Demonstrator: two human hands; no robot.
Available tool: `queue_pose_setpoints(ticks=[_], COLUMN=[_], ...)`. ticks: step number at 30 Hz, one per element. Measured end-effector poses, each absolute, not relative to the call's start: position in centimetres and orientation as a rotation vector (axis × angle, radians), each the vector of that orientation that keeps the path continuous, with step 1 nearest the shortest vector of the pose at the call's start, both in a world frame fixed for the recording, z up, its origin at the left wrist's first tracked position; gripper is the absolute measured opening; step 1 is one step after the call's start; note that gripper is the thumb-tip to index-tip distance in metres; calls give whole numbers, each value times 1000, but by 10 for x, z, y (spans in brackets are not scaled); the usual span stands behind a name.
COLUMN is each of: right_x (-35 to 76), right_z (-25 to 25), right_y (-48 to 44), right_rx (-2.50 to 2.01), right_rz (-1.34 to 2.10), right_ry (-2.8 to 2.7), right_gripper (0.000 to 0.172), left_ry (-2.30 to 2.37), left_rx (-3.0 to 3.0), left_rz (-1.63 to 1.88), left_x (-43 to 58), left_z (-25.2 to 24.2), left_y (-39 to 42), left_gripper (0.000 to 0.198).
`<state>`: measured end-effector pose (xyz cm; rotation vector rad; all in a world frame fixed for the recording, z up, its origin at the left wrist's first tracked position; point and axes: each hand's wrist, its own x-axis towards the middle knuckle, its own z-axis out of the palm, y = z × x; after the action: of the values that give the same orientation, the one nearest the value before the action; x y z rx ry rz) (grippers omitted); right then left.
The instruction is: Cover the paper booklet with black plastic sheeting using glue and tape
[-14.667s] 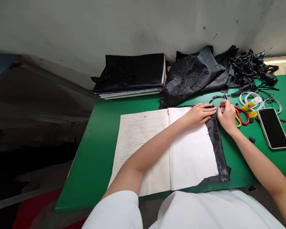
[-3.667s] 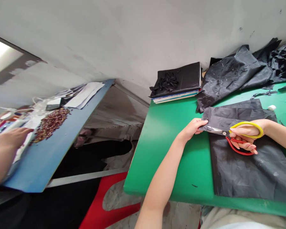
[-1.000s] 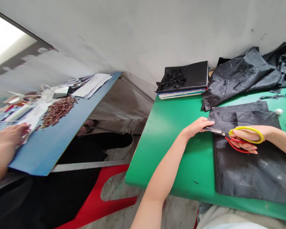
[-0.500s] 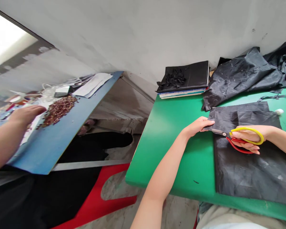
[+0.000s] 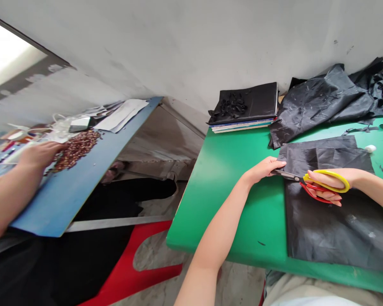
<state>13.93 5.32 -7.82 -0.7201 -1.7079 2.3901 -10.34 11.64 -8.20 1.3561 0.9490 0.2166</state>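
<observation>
Black sheeting (image 5: 330, 231) lies across the right side of a green table (image 5: 226, 204), seen from the head camera. Fingers of the left hand (image 5: 266, 166) pinch its left edge; those of the right hand (image 5: 330, 180) are wrapped around the handles of red-and-yellow scissors (image 5: 297, 179). The blades point left along the tool's long axis, tips just beside the left fingertips, the nearer hand to that edge; whether the blades bite cannot be told. Far side, dark scraps (image 5: 232, 106) sit atop stacked books (image 5: 244, 123).
</observation>
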Motion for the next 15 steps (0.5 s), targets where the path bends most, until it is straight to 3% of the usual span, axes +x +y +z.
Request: queue_pose_setpoints(ticks=[15], right_x=[131], right_z=[-67], right_y=[55], right_rx=[-874], right_rz=[2212], right_ry=[-1962], right_gripper=[67], left_ry=[966], left_rx=[1352], left_rz=[244], left_x=[-102], left_z=[-81], left_y=[114], left_gripper=[53])
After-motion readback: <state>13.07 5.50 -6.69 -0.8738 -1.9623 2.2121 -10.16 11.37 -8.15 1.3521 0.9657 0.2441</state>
